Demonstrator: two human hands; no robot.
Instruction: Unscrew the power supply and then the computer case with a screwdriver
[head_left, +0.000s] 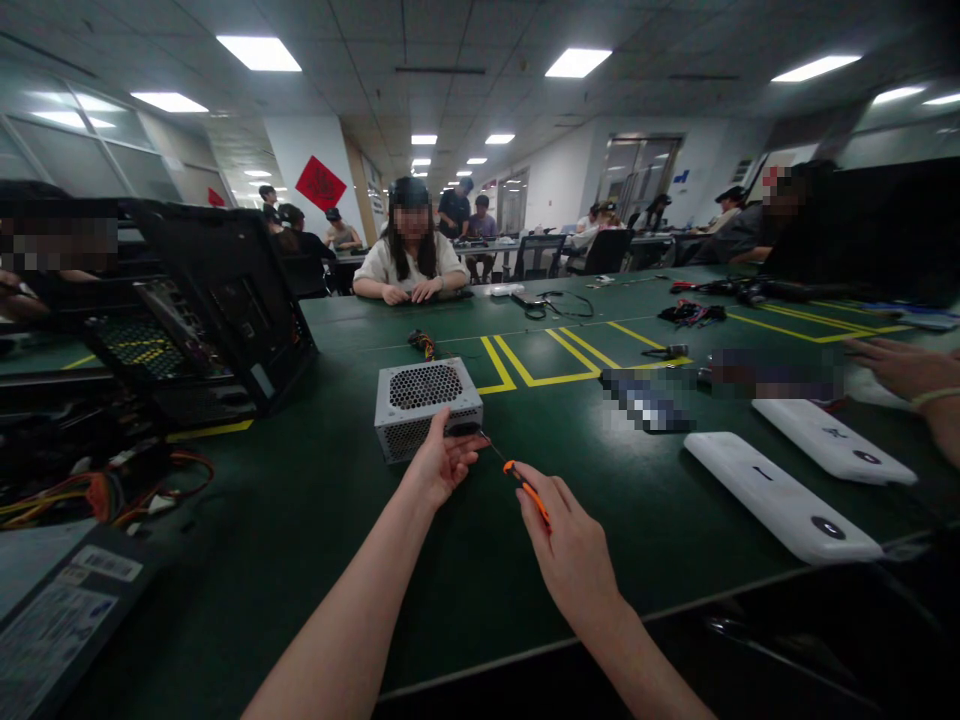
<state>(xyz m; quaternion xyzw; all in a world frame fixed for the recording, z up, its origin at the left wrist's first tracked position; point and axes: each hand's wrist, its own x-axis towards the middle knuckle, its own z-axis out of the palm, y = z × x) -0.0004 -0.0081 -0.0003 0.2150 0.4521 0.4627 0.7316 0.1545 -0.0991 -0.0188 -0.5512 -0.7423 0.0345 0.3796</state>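
A grey computer power supply unit [429,408] with a honeycomb vent on top sits on the green table. My left hand [442,462] grips its near right corner, the thumb against its side and the fingers curled below. In my right hand [566,530] is a screwdriver [528,492] with an orange and black handle. Its thin shaft points up and left, the tip close to my left fingertips and the unit's right end. Whether the tip touches a screw is too small to tell. A bundle of cables [424,344] lies behind the unit.
An open black computer case [247,290] stands at left, with loose wires [112,495] and another power supply unit [71,600] nearer me. Two white power-bank-like devices [780,500] lie at right. Another person's hand [907,370] rests at the right edge; a person [411,250] sits opposite.
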